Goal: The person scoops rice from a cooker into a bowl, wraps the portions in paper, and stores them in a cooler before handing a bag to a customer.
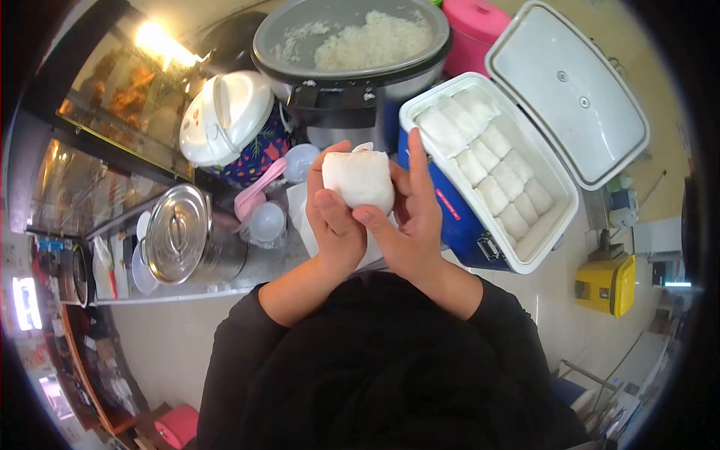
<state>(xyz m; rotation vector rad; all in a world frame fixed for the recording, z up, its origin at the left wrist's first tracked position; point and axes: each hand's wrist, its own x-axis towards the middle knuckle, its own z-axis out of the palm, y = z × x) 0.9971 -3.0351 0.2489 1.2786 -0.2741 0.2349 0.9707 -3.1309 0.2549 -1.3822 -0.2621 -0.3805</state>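
A small white wrapped bundle [358, 180] is held up in front of my chest, between my two hands. My left hand [336, 225] cups its left and lower side, thumb against the front. On the other side my right hand [414, 221] grips it with the thumb at its lower edge, one finger pointing up. Beneath the hands lies white paper [301, 217], partly hidden. Just right of them stands an open blue cooler [469, 229] with rows of similar white bundles [508, 176] inside. Behind the hands is a large cooker [330, 112] holding white rice [375, 43].
The cooler's white lid [574, 90] leans open at the right. Left are a patterned container with a white lid [226, 120], a steel pot [180, 236], a pink scoop [259, 184] and small bowls [267, 223]. A pink tub [476, 26] stands behind.
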